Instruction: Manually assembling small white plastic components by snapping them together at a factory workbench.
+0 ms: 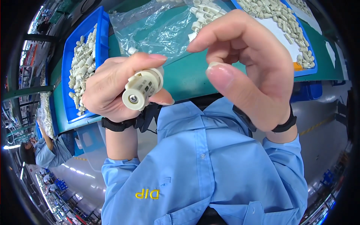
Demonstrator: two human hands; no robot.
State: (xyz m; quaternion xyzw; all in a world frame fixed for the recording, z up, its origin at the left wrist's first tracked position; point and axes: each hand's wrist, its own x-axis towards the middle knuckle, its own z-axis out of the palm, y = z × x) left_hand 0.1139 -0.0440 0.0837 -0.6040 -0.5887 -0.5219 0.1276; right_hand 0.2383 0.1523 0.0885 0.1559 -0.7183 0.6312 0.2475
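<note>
My left hand (108, 80) grips a cream plastic cylinder (138, 90) between thumb and fingers. Its round end, with a shiny metal contact in the centre, points down toward me, and dark printing marks its side. My right hand (258, 63) hovers to the right of it, thumb and forefinger curved and apart. Nothing shows between those two; its other fingers curl in and are partly hidden. Just beyond the hands, a clear plastic bag (150, 32) lies by several cream tubes (206, 14).
A blue tray (102, 37) full of small cream parts (83, 62) stands on the left of the green tabletop (187, 80). Another blue tray (314, 70) at the far right holds similar parts (275, 15) and white sheets. Farther left, a person in blue (54, 153) works at the bench.
</note>
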